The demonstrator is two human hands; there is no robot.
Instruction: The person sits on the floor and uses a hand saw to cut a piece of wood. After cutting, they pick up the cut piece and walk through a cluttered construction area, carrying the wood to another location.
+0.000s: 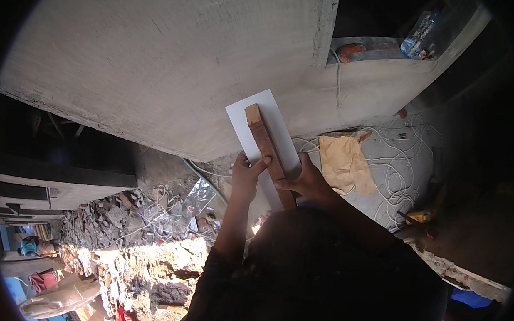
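In front of my body I hold a long white rectangular sheet or board [281,123] with a brown wooden bar [265,142] lying lengthwise along its middle. My left hand [247,177] closes on the left edge, its thumb pressing on the bar. From the other side my right hand [306,178] grips the right edge, with its thumb on the bar lower down. The fingers of both hands are partly hidden behind the sheet. Its far end tilts slightly left, in front of a grey plastered wall [162,60].
Brown paper [345,162] and loops of pale cable [395,190] lie on the floor to the right. Broken rubble [105,223] is heaped at the left. A plastic bottle [420,37] stands in a wall recess. Another person [30,248] is far left.
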